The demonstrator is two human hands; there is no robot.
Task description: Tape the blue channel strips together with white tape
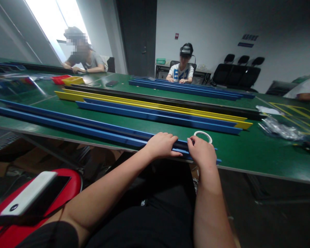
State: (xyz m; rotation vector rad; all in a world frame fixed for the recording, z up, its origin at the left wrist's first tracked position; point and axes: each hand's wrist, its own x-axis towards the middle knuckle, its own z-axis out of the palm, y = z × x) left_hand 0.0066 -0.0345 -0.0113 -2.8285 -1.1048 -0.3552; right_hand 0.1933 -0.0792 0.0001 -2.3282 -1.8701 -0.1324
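Note:
A long blue channel rail (93, 130) lies along the near table edge, its right end under my hands. My left hand (161, 145) is wrapped over the rail, fingers over the far side and thumb along the near side. Just to the right, my right hand (202, 151) is closed above the rail near its end, fingertips pinched together. Whatever is between those fingertips is too small or hidden to make out. A white ring like a roll of tape (208, 135) lies right behind my right hand, partly covered by it.
Beyond lie another blue rail (155, 116), a yellow rail (144, 105), a black rail (170, 100) and more blue rails (183, 89). Clear plastic bags (281, 129) sit at right. Co-workers sit around the green table (248, 148). A red stool (74, 182) holds a white box (31, 193).

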